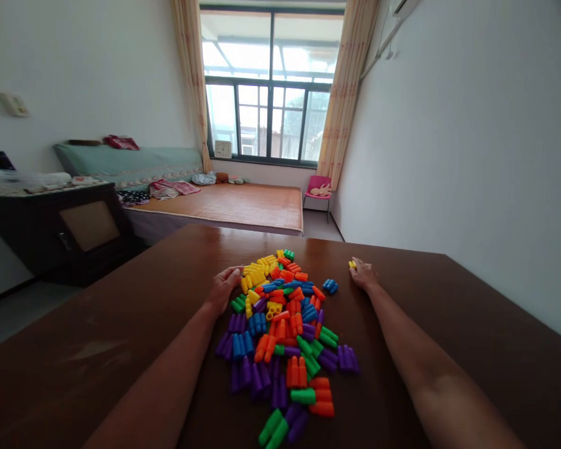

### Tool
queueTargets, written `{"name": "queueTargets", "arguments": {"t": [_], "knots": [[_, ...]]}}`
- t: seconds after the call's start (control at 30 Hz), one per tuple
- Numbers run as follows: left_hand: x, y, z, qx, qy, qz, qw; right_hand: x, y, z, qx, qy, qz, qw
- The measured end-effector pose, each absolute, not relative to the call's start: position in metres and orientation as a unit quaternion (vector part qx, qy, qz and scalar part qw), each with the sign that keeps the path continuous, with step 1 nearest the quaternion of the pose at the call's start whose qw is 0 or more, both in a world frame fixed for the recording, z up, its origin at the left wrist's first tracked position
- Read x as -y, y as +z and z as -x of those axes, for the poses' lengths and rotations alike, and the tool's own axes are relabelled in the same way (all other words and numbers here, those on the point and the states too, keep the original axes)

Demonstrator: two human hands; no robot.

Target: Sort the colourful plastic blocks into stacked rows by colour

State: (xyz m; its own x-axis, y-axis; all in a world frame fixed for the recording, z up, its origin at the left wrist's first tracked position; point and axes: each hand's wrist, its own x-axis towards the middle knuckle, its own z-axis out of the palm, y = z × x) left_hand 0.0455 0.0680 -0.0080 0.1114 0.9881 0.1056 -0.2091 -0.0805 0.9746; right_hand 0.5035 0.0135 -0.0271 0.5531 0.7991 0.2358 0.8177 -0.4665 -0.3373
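A heap of plastic bullet-shaped building blocks (280, 318) in yellow, orange, blue, green and purple lies on the brown table (135, 312). The blocks are joined tubes with narrowed tips. At the heap's upper left, my left hand (225, 288) rests with its fingers stretched out beside the yellow blocks (256, 274); I see nothing held in it. My right hand (364, 275) is out to the right, apart from the heap, with its fingers closed on a small yellow block (352, 264). A blue block (330, 286) lies by itself between that hand and the heap.
Beyond the table is a bed (262, 202) with a tan mat and some cloths. A pink chair (318, 187) with a soft toy stands by the right wall. To the left is a dark cabinet (42, 231). A clock (223, 149) sits below the window.
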Motion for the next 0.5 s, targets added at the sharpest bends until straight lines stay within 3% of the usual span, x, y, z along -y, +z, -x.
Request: {"name": "queueTargets", "arguments": {"t": [0.17, 0.3, 0.4, 0.5], "knots": [[-0.068, -0.01, -0.048, -0.382, 0.539, -0.505, 0.555, -0.03, -0.032, -0.521, 0.45, -0.024, 0.872, 0.194], [-0.072, -0.015, -0.051, -0.386, 0.539, -0.521, 0.537, -0.029, -0.024, -0.498, 0.472, -0.103, 0.834, 0.265], [-0.074, -0.017, -0.051, -0.393, 0.548, -0.515, 0.529, -0.038, -0.001, -0.436, 0.585, -0.106, 0.738, 0.32], [-0.073, -0.016, -0.051, -0.392, 0.558, -0.505, 0.528, -0.053, 0.024, -0.353, 0.754, -0.021, 0.577, 0.313]]}}
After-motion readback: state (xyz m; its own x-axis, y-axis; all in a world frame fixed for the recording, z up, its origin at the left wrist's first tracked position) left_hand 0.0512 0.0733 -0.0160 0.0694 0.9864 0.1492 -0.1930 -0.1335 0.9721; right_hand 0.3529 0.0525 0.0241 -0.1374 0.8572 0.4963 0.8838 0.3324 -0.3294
